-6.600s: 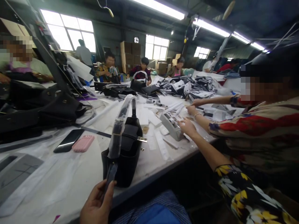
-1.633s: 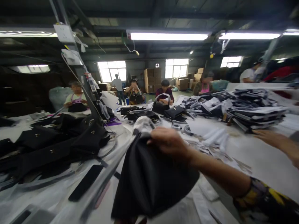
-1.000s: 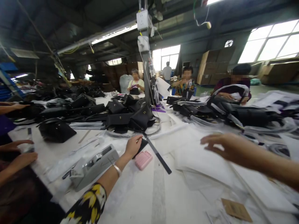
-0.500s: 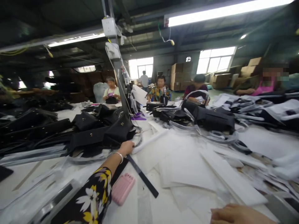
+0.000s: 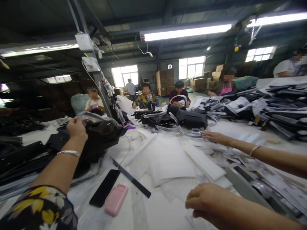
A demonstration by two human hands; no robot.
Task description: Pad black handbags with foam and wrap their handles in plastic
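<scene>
My left hand (image 5: 76,129) is closed around the clear-wrapped handle (image 5: 102,116) of a black handbag (image 5: 103,135), lifting it at the left of the table. The bag hangs over other black bags. My right hand (image 5: 203,201) hovers low over white sheets (image 5: 171,159) at the front, fingers loosely bent and apart from the thumb, with nothing visible in it. Between my hands lie a black strap (image 5: 134,180), a black phone (image 5: 105,187) and a pink ridged case (image 5: 116,199).
Another person's hand (image 5: 216,138) reaches in from the right, near the wrapped black bags (image 5: 192,118). A grey tape dispenser-like device (image 5: 247,185) stands at the right. A post (image 5: 99,80) rises behind the left bags. Several people sit across the table; more bags (image 5: 283,105) pile up at far right.
My left hand has risen and moved left, bringing up the black bag by its handle. More of my right hand shows now. Another person's arm has come in, and the view has turned right.
</scene>
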